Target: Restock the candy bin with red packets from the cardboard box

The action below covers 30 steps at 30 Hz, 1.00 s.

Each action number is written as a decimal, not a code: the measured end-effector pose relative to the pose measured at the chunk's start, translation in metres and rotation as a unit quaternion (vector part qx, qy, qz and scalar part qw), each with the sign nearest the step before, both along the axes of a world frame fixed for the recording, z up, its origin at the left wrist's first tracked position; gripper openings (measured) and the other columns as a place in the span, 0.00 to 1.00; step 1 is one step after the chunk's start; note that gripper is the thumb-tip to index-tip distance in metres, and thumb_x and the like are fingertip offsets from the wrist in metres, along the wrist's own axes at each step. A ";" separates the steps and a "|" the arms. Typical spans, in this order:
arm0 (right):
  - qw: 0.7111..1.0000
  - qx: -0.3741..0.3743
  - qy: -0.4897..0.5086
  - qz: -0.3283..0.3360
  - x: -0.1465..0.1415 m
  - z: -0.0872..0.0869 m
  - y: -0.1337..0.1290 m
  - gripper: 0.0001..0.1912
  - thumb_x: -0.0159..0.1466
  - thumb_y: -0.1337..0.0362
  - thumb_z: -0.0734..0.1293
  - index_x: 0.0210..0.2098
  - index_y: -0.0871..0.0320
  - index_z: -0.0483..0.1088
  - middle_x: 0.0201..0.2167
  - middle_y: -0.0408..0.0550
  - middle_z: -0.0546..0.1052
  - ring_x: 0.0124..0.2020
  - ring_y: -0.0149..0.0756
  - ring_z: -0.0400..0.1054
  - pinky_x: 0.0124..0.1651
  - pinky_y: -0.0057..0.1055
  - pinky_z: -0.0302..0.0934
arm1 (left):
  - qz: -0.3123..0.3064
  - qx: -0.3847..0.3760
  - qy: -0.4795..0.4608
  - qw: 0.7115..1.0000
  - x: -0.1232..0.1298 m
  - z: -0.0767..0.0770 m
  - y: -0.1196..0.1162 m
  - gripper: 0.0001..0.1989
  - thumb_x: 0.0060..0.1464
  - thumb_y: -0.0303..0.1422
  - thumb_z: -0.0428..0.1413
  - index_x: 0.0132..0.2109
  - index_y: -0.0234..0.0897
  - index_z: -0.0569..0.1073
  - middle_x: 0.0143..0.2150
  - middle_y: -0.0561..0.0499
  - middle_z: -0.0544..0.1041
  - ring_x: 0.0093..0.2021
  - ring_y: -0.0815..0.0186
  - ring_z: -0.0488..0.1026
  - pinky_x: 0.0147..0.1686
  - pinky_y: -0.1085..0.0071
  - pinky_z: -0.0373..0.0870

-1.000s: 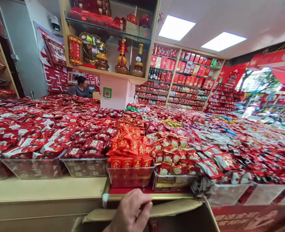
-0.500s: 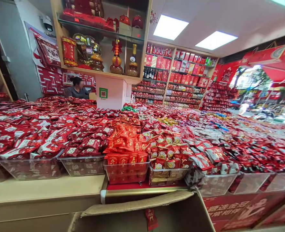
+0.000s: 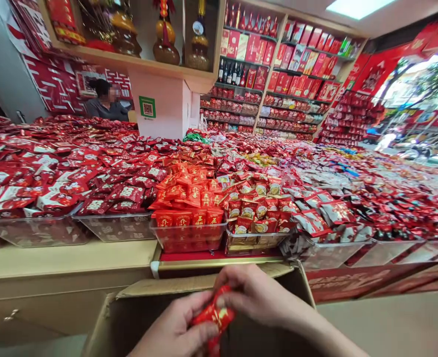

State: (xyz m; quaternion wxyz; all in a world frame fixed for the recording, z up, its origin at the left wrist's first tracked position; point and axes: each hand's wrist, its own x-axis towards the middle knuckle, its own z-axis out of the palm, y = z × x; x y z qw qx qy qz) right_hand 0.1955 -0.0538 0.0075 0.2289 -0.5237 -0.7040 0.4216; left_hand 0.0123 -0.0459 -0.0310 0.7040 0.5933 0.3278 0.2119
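My left hand [image 3: 180,322] and my right hand [image 3: 250,297] come together over an open cardboard box [image 3: 155,287]. Between them are red snack packets [image 3: 221,317] with gold lettering, perhaps more than one; the fingers overlap them, so the number is unclear. Both hands are closed, thumbs pressed on the wrappers. Just beyond the box, a clear plastic bin [image 3: 187,238] holds similar red packets standing in rows, with others piled on top. Beside it, another clear bin [image 3: 256,243] carries red-and-gold packets with a pale round picture.
More bins [image 3: 115,228] of wrapped sweets line the counter [image 3: 74,258] on both sides. A white pillar [image 3: 163,109] under a display cabinet [image 3: 130,59] rises behind them. At the back left sits a person [image 3: 107,104]. Shelves [image 3: 271,74] of boxes and bottles cover the rear wall.
Both hands have entered from below and now grip red packets above the box. The single packet seen lying in the box is no longer visible there. The view has tilted downward.
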 end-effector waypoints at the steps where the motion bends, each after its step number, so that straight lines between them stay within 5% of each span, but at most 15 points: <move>1: 0.999 0.006 0.048 -0.023 0.001 0.003 0.003 0.07 0.56 0.63 0.64 0.32 0.60 0.69 0.21 0.39 0.69 0.22 0.24 0.59 0.24 0.20 0.52 | 0.002 -0.013 -0.016 1.000 0.001 0.006 0.004 0.25 0.48 0.43 0.56 0.52 0.40 0.67 0.37 0.49 0.77 0.31 0.64 0.75 0.25 0.75 0.66; 9: 0.937 -0.028 0.326 -0.122 0.001 -0.004 0.038 0.20 0.52 0.49 0.67 0.30 0.61 0.64 0.19 0.40 0.68 0.18 0.26 0.61 0.21 0.23 0.55 | 0.122 0.025 -0.075 0.989 0.015 0.020 0.039 0.25 0.49 0.41 0.56 0.53 0.38 0.62 0.44 0.44 0.75 0.30 0.65 0.76 0.24 0.75 0.68; 19: 0.910 -0.012 0.379 -0.166 0.009 -0.020 0.042 0.19 0.51 0.53 0.69 0.30 0.61 0.63 0.21 0.40 0.69 0.22 0.23 0.61 0.23 0.20 0.54 | 0.217 0.082 -0.008 0.973 0.018 0.021 0.071 0.19 0.41 0.45 0.60 0.35 0.36 0.67 0.17 0.59 0.70 0.13 0.77 0.63 0.14 0.83 0.56; 22: 0.896 -0.025 0.409 -0.170 0.005 -0.023 0.043 0.20 0.49 0.53 0.71 0.28 0.61 0.62 0.19 0.41 0.70 0.21 0.24 0.62 0.22 0.21 0.55 | 0.221 0.102 -0.001 0.970 0.021 0.018 0.076 0.22 0.43 0.47 0.58 0.40 0.36 0.68 0.19 0.59 0.69 0.15 0.76 0.59 0.13 0.81 0.58; 25: 0.888 -0.050 0.425 -0.168 0.000 -0.027 0.041 0.21 0.47 0.53 0.72 0.25 0.60 0.59 0.17 0.41 0.69 0.19 0.24 0.62 0.22 0.22 0.55 | 0.290 0.149 -0.007 0.945 0.024 0.011 0.077 0.21 0.48 0.47 0.53 0.44 0.39 0.66 0.26 0.56 0.72 0.23 0.72 0.65 0.21 0.79 0.65; 28: 0.876 -0.069 0.452 -0.152 -0.003 -0.030 0.037 0.22 0.46 0.55 0.73 0.31 0.60 0.61 0.23 0.40 0.71 0.21 0.23 0.62 0.25 0.22 0.56 | 0.308 0.210 -0.010 0.928 0.023 0.007 0.073 0.17 0.50 0.45 0.52 0.43 0.40 0.66 0.34 0.53 0.74 0.34 0.69 0.69 0.35 0.77 0.66; 30: 0.884 -0.073 0.447 -0.114 -0.004 -0.031 0.036 0.24 0.47 0.56 0.74 0.37 0.59 0.62 0.27 0.42 0.71 0.26 0.25 0.64 0.30 0.24 0.57 | 0.284 0.229 -0.003 0.931 0.021 0.005 0.069 0.17 0.50 0.45 0.52 0.42 0.40 0.67 0.33 0.53 0.74 0.31 0.68 0.69 0.32 0.77 0.65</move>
